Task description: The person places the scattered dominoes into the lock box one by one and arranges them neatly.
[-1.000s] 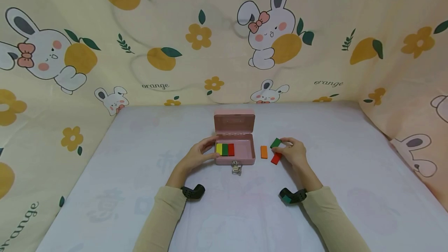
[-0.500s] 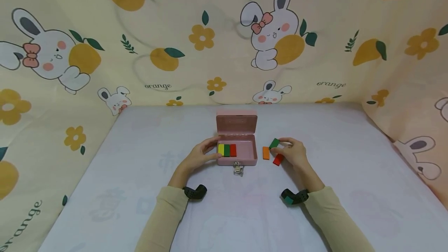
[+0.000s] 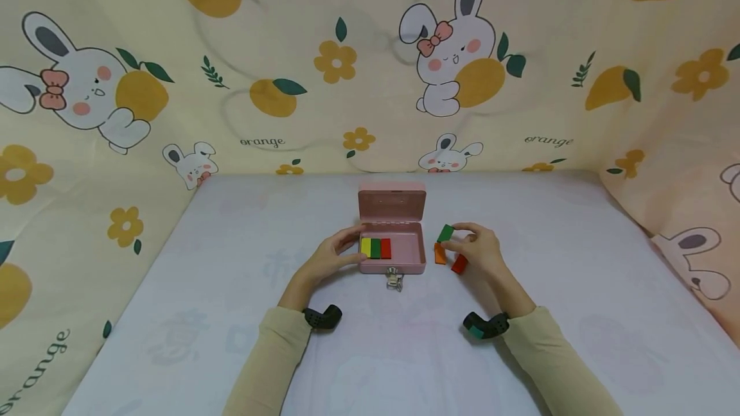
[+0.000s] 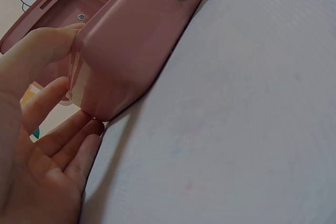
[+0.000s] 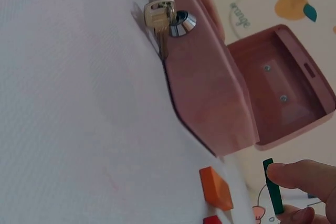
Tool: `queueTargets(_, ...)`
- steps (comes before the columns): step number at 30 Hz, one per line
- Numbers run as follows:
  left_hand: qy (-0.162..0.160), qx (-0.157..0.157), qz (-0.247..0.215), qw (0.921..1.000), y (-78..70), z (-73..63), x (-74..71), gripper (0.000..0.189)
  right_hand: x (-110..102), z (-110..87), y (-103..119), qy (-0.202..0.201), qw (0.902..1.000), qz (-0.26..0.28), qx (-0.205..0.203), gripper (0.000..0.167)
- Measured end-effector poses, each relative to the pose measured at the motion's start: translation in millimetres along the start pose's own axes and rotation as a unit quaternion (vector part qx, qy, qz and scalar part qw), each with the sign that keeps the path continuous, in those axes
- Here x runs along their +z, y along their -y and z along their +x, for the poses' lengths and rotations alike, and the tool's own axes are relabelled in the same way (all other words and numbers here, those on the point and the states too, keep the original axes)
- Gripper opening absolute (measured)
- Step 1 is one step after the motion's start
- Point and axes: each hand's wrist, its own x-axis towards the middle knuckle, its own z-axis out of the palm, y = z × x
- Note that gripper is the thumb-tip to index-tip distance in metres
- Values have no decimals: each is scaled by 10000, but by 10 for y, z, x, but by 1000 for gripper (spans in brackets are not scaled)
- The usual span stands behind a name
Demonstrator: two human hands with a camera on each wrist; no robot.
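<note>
A pink metal cash box (image 3: 407, 248) stands with its lid (image 3: 392, 206) raised. Inside, along its left, lie a yellow block (image 3: 365, 247), a green block and a red block (image 3: 386, 248) side by side. My left hand (image 3: 326, 259) holds the box by its left end, thumb over the rim near the front corner and fingers along the side wall. Right of the box, my right hand (image 3: 482, 252) pinches another flat green block (image 5: 273, 186) between thumb and fingertips. Just below it are an orange block (image 3: 440, 255) and a second red block (image 3: 459, 264) on the table.
Keys (image 5: 160, 17) hang from the lock at the box front. A white cloth (image 3: 370, 352) covers the table, and a printed bunny-and-orange curtain (image 3: 370, 101) rises behind it and at both sides. Each wrist wears a black camera band (image 3: 324, 318).
My right hand has shifted slightly left with the green block, which has come nearer to the orange one. My left hand stays at the box. The whole view has drifted a little.
</note>
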Motion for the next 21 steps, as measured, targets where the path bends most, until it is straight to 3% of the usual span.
queueTargets(10,-11,12,1,10000,-2,0,4,66,0,-72,91,141,9993,281,-178,55)
queueTargets(21,5,-159,71,9998,-18,-1,2,67,45,-100,191,239,9996,116,-81,57)
